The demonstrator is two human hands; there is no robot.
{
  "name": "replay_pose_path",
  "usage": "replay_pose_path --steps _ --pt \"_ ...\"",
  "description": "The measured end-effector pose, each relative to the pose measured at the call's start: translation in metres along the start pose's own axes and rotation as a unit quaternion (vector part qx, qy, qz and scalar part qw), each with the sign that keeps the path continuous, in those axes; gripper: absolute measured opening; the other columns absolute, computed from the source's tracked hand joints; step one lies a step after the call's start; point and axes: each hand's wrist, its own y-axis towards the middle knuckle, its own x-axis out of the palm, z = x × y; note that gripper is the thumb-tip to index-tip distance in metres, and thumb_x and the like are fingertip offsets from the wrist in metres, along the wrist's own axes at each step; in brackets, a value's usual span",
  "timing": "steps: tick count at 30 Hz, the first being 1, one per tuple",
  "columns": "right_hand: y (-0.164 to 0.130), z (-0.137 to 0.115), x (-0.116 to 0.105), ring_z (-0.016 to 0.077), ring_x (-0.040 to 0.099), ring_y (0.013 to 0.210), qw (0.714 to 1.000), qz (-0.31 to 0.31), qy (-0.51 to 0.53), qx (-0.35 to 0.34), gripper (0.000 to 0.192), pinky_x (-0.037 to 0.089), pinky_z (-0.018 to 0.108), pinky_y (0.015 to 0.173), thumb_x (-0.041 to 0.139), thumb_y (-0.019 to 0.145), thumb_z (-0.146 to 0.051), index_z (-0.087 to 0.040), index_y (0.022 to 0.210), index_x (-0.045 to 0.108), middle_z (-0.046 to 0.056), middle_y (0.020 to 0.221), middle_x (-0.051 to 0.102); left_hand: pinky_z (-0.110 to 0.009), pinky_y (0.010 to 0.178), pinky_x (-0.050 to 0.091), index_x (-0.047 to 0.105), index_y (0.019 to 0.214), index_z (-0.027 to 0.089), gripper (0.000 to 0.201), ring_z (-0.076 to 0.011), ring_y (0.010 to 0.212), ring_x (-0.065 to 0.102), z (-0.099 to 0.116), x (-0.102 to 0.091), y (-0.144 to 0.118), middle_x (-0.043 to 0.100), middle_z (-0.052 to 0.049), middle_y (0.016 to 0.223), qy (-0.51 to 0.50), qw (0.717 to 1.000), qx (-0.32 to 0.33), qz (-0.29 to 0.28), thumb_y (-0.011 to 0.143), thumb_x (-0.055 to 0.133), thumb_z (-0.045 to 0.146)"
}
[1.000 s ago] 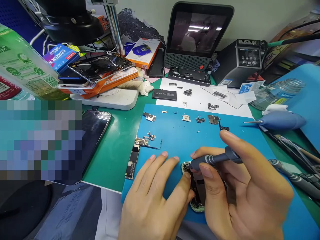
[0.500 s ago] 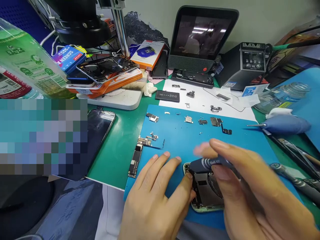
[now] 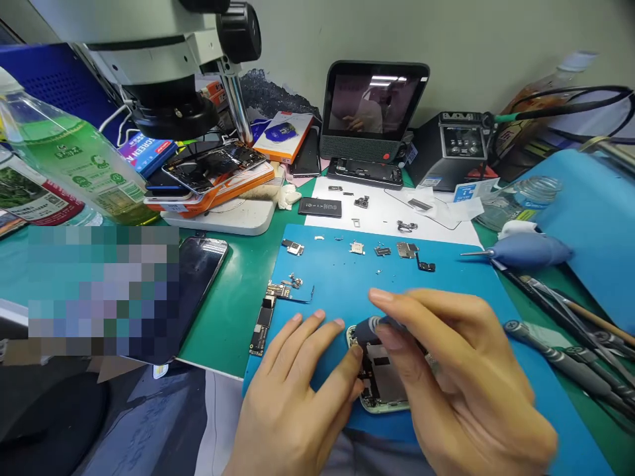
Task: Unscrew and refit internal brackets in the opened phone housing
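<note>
An opened phone body (image 3: 380, 387) with a pale green rim lies on the blue mat (image 3: 342, 277) near the front edge. My left hand (image 3: 297, 390) rests flat on the mat, its thumb pressed against the phone's left side. My right hand (image 3: 461, 377) covers the phone's right half and holds a dark screwdriver (image 3: 370, 327) between thumb and fingers, tip at the phone's upper left corner. A logic board (image 3: 262, 320) and small loose parts (image 3: 404, 250) lie on the mat beyond my hands.
A microscope (image 3: 169, 73) stands at the back left over a stack of phones (image 3: 213, 168). A dark phone (image 3: 198, 264) lies left of the mat. A small screen (image 3: 372, 99), a soldering station (image 3: 454, 149), a blue blower (image 3: 526, 250) and several tools (image 3: 570, 360) are at the right.
The view has tilted up and pulled back. My right hand has lowered over the phone, and the screwdriver now lies flatter, mostly hidden under my fingers. My left hand stays put.
</note>
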Motion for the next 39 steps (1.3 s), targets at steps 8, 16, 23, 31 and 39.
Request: replay_pose_path --steps 8,16,23,31,39 --pt "0.003 0.000 0.001 0.0144 0.064 0.109 0.999 -0.011 0.013 -0.037 0.055 0.055 0.031 0.093 0.059 0.102 0.008 -0.016 0.151 0.066 0.005 0.115 0.069 -0.035 0.126 0.048 0.076 0.133 0.019 0.035 -0.0193 0.134 0.069 0.003 -0.004 -0.017 0.078 -0.009 0.127 -0.077 0.997 0.007 0.008 0.107 0.058 0.004" --pt "-0.002 0.004 0.006 0.0191 0.070 0.113 0.999 -0.030 -0.014 -0.019 0.059 0.060 0.035 0.094 0.065 0.107 -0.005 -0.021 0.163 0.055 0.008 0.126 0.075 -0.039 0.097 0.050 0.075 0.118 0.025 0.020 -0.0230 0.099 0.073 0.028 -0.004 -0.018 0.079 -0.004 0.104 -0.043 0.997 -0.058 0.031 0.116 0.057 0.034" --pt "-0.003 0.001 0.006 0.0219 0.085 0.096 0.968 0.151 0.127 0.153 0.042 0.071 0.031 0.074 0.078 0.101 -0.018 -0.029 0.137 0.058 0.006 0.112 0.083 -0.038 0.091 0.051 0.075 0.117 0.027 0.024 -0.0229 0.095 0.074 0.026 0.007 -0.011 0.081 -0.001 0.105 -0.002 0.998 -0.049 0.027 0.116 0.059 0.045" --pt "0.022 0.007 0.002 0.0243 0.085 0.110 0.975 -0.036 0.063 0.210 0.014 0.072 0.035 0.086 0.060 0.112 -0.036 -0.028 0.121 0.067 0.007 0.122 0.085 -0.037 0.085 0.055 0.075 0.116 0.026 0.021 -0.0221 0.092 0.076 0.018 0.013 -0.005 0.081 -0.002 0.103 -0.014 0.999 -0.037 0.029 0.115 0.063 0.043" --pt "0.023 0.016 0.010 0.0274 0.083 0.118 0.972 -0.072 0.065 0.216 0.021 0.071 0.039 0.093 0.055 0.113 -0.039 -0.029 0.119 0.072 0.007 0.127 0.084 -0.038 0.080 0.055 0.077 0.114 0.029 0.035 -0.0224 0.087 0.075 0.015 0.023 -0.001 0.080 0.000 0.099 -0.024 0.998 -0.048 0.041 0.119 0.051 0.052"
